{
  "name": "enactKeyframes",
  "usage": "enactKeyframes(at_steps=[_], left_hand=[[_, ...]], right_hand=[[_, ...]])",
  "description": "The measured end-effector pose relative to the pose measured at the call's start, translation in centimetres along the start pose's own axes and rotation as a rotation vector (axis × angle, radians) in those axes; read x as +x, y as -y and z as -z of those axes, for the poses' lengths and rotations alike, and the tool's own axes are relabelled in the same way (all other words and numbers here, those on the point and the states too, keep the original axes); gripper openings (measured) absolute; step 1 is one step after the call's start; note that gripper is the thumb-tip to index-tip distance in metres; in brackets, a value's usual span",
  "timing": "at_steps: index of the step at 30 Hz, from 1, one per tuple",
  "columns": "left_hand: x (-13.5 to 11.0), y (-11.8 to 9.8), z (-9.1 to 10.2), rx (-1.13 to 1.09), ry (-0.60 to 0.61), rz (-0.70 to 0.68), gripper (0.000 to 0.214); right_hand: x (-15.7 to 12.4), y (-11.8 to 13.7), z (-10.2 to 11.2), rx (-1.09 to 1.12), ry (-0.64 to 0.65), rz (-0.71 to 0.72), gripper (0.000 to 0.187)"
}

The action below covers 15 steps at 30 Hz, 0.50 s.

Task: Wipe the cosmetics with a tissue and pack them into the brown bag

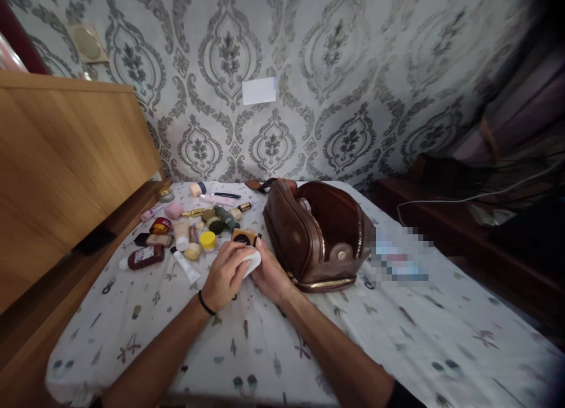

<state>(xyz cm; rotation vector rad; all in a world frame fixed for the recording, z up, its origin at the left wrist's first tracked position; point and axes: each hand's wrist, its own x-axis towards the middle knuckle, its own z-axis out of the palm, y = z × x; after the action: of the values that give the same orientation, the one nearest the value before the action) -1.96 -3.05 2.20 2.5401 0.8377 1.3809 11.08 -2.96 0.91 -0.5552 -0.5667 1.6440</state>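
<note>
My left hand (227,272), with a black band at the wrist, presses a white, soft-looking pad (252,262) with its fingers. My right hand (271,275) grips a small gold-and-black box (244,237) from the right, thumb uppermost. The two hands meet, so the lower part of the box is hidden. Just right of them stands a brown leather toiletry bag (289,231), its zipped top gaping. Close by on the left are a yellow-lidded jar (207,240), a round cream-coloured piece (192,252) and a white tube (186,265).
Several cosmetics lie on the patterned white sheet (247,349), among them a brown bottle (146,256) and a pink tube (220,200). A wooden cabinet (70,178) borders the left side. At right, a white cable (472,199) crosses a dark red surface, near a blurred-out patch (399,255).
</note>
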Motion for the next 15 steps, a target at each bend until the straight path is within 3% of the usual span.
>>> enactKeyframes(at_steps=[7,11,15], left_hand=[[0.5,1.2,0.8,0.038,-0.154,0.214,0.022],[0.5,2.4,0.9,-0.033,-0.207,0.348,0.021],[0.3,3.0,0.4,-0.096,-0.180,0.444,0.022]], right_hand=[[-0.8,-0.3,-0.6,-0.075,0.114,-0.073,0.043],[-0.8,-0.3,-0.6,-0.056,0.097,-0.083,0.046],[-0.7,0.1,-0.4,-0.017,0.053,-0.043,0.048]])
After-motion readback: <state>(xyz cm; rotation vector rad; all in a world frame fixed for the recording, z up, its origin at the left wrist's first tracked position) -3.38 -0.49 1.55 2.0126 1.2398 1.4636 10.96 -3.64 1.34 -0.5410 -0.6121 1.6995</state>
